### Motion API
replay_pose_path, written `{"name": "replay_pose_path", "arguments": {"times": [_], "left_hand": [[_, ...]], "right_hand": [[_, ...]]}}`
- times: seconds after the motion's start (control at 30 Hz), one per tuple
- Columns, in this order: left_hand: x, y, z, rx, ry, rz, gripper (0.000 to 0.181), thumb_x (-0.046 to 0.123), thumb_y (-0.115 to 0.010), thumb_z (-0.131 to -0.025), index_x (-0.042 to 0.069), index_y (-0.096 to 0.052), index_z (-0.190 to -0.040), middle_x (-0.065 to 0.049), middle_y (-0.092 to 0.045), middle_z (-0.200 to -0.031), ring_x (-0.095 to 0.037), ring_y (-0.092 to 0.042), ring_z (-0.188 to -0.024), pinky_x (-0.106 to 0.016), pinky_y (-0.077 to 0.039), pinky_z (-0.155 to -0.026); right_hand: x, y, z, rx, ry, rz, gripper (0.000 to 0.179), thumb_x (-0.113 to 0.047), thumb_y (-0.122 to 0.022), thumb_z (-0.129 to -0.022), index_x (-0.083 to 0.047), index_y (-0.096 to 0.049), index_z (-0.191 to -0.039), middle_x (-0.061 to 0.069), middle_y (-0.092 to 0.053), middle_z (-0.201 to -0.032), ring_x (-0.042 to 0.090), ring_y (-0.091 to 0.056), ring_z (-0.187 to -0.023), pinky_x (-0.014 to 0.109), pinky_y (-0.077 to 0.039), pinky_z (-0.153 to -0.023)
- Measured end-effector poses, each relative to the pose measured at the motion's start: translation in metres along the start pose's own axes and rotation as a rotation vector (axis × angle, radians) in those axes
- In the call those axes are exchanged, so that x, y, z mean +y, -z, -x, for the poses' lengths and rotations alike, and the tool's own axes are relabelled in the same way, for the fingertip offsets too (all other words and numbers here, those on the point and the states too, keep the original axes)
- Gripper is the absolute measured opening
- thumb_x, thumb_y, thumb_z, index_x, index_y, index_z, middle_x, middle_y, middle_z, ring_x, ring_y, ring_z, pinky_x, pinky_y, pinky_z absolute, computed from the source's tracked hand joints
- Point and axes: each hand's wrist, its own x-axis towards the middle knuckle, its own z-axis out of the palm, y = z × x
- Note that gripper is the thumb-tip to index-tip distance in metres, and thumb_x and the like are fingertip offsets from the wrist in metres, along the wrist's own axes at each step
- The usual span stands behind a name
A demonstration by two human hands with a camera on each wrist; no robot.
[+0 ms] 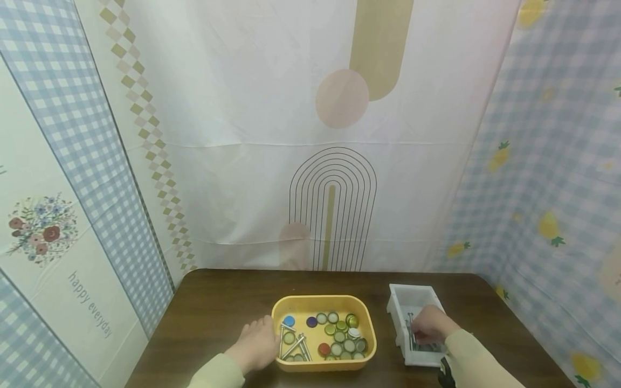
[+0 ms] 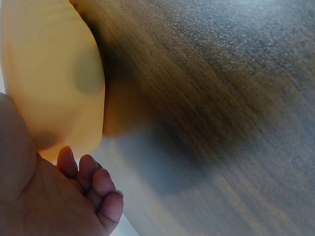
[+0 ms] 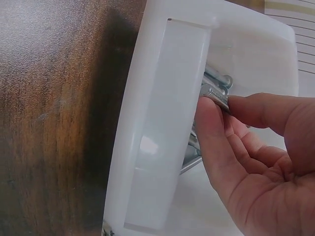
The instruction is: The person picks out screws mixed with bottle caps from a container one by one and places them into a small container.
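Observation:
A yellow bin (image 1: 324,366) stands on the table, with bottle caps (image 1: 349,345) and several metal bolts (image 1: 294,346) inside. At its left side my left hand (image 1: 258,343) holds the rim; the left wrist view shows curled fingertips (image 2: 103,181) low by the outer wall, and the thumb's tip is out of sight. To the right, my right hand (image 1: 429,324) reaches into a white plastic bin (image 1: 411,293). There, thumb and index finger pinch a threaded metal bolt (image 3: 215,94). More bolts (image 3: 216,76) lie under that hand, partly hidden behind the bin's front wall.
The brown wooden table (image 1: 218,291) shows around and between both bins. A patterned curtain (image 1: 242,205) hangs behind its far edge, with checked curtains (image 1: 533,161) at the sides. A dark band (image 1: 446,373) circles the right wrist.

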Motion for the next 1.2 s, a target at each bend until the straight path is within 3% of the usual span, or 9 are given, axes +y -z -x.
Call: {"name": "replay_pose_path", "arguments": {"times": [0.6, 0.9, 1.1, 1.2], "left_hand": [[0.000, 0.000, 0.000, 0.000, -0.006, 0.000, 0.027, 0.023, -0.050, -0.090, -0.002, -0.049, -0.100, -0.007, -0.044, -0.082, -0.024, -0.044, -0.076, -0.046, -0.037, -0.075], [0.001, 0.002, 0.000, -0.010, 0.006, 0.007, 0.029, 0.023, -0.051, -0.090, -0.004, -0.049, -0.102, -0.007, -0.044, -0.080, -0.025, -0.044, -0.077, -0.046, -0.036, -0.074], [0.003, 0.004, 0.001, -0.011, 0.008, 0.011, 0.030, 0.023, -0.051, -0.090, -0.004, -0.049, -0.102, -0.007, -0.044, -0.081, -0.025, -0.045, -0.077, -0.047, -0.037, -0.075], [0.003, 0.004, 0.001, -0.006, 0.003, 0.012, 0.028, 0.022, -0.051, -0.090, -0.004, -0.049, -0.101, -0.007, -0.044, -0.080, -0.025, -0.045, -0.076, -0.046, -0.036, -0.074]], "right_hand": [[-0.001, 0.001, 0.006, 0.008, 0.019, 0.006, 0.007, 0.001, -0.063, -0.077, 0.007, -0.061, -0.080, 0.014, -0.058, -0.075, 0.023, -0.060, -0.065, 0.030, -0.053, -0.057], [-0.006, 0.006, 0.011, 0.039, 0.031, 0.023, 0.006, 0.001, -0.061, -0.073, 0.001, -0.060, -0.068, 0.010, -0.057, -0.067, 0.020, -0.058, -0.060, 0.029, -0.051, -0.055], [-0.018, 0.018, 0.013, 0.066, 0.104, 0.106, 0.019, -0.007, -0.060, -0.078, -0.005, -0.059, -0.059, 0.005, -0.057, -0.056, 0.017, -0.054, -0.051, 0.029, -0.045, -0.051], [-0.031, 0.025, 0.017, 0.075, 0.147, 0.090, 0.023, -0.009, -0.060, -0.081, -0.005, -0.058, -0.059, 0.006, -0.057, -0.055, 0.018, -0.054, -0.051, 0.031, -0.046, -0.053]]}}
